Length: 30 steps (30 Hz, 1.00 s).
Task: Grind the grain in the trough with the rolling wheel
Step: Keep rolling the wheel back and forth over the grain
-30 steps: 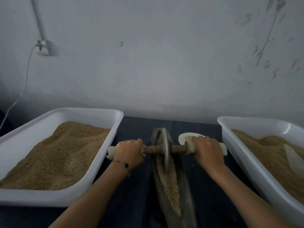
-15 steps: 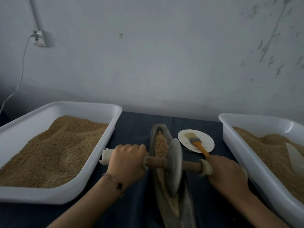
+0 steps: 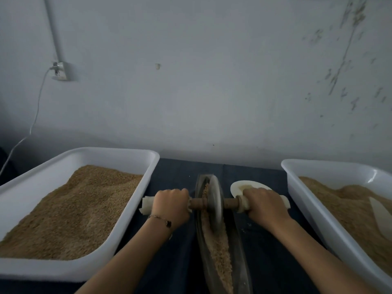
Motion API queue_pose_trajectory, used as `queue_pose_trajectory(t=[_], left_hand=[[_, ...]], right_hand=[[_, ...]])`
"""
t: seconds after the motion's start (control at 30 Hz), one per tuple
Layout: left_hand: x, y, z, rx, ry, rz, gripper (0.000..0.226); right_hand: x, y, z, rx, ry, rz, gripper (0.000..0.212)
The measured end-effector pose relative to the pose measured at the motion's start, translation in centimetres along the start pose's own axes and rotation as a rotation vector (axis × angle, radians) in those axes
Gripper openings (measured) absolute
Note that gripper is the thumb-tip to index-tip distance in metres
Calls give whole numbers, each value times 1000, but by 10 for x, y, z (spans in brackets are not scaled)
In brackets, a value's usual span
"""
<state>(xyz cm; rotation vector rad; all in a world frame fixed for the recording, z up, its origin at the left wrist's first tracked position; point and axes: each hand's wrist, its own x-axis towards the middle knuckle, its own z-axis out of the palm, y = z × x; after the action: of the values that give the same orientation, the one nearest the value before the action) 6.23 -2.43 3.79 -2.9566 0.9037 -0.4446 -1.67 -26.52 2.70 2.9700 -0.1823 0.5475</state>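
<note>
A: Well, both hands are clenched round the axle's pale wrapped ends: the left hand (image 3: 171, 205) on one side of the trough, the right hand (image 3: 265, 205) on the other, with the rolling wheel (image 3: 215, 205) standing in the far half of the boat-shaped trough (image 3: 239, 257).

B: And the grain (image 3: 219, 253)?

A: Heaped along the channel, mostly nearer than the wheel. That's the risk, I think: the wheel leans slightly, so uneven pressure could ride it up the wall and spill grain onto the dark cloth (image 3: 176, 240).

B: Anything close by?

A: The right knuckles cover part of the small white dish (image 3: 248, 184); a long push could knock it.

B: Versus half a second ago?

A: The wheel has rolled away from the person, and the orange-handled brush on the dish is now hidden behind the hand.
</note>
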Motion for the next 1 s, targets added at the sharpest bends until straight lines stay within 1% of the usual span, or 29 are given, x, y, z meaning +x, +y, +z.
queue_pose_trajectory(t=[0.07, 0.17, 0.27, 0.33, 0.4, 0.43, 0.5, 0.53, 0.63, 0.73, 0.8, 0.87, 0.93, 0.97, 1.0], left_hand=[[-14, 6, -6, -11, 47, 57, 17], [-46, 13, -15, 9, 137, 138, 19], [-69, 17, -16, -31, 327, 237, 23], [-73, 19, -13, -34, 372, 241, 26], [-64, 19, -14, -36, 312, 215, 28], [-57, 19, -14, -8, 263, 182, 27], [-39, 15, -10, 40, 147, 122, 24], [-30, 13, -8, 23, 104, 99, 25], [2, 2, -6, -40, -19, 55, 23], [26, -7, -7, -127, -230, -2, 19], [31, -10, -6, -177, -302, -15, 17], [26, -11, -4, -203, -295, -36, 19], [9, -9, -2, -206, -226, -61, 21], [-3, -5, 0, -178, -133, -56, 20], [-18, 0, 1, -136, 7, -35, 20]], right_hand=[[-17, -7, -4, 27, 68, -63, 23], [-54, -10, -6, 68, 270, -91, 37], [-84, -8, -1, 98, 382, -106, 32], [-89, -8, 0, 100, 388, -121, 30], [-81, -7, 0, 123, 330, -113, 32], [-74, -7, 0, 130, 274, -83, 34], [-55, -6, -2, 88, 94, 18, 29], [-44, -5, -2, 78, 1, 56, 22], [-6, -1, -3, 84, -181, 63, 7], [28, -1, -12, 99, -375, 91, 14], [38, -3, -15, 116, -433, 108, 9], [32, -6, -16, 85, -361, 98, 7], [13, -11, -15, 20, -186, 66, 1], [0, -13, -13, -1, -67, 42, 7], [-14, -15, -11, -14, 67, -3, 15]])
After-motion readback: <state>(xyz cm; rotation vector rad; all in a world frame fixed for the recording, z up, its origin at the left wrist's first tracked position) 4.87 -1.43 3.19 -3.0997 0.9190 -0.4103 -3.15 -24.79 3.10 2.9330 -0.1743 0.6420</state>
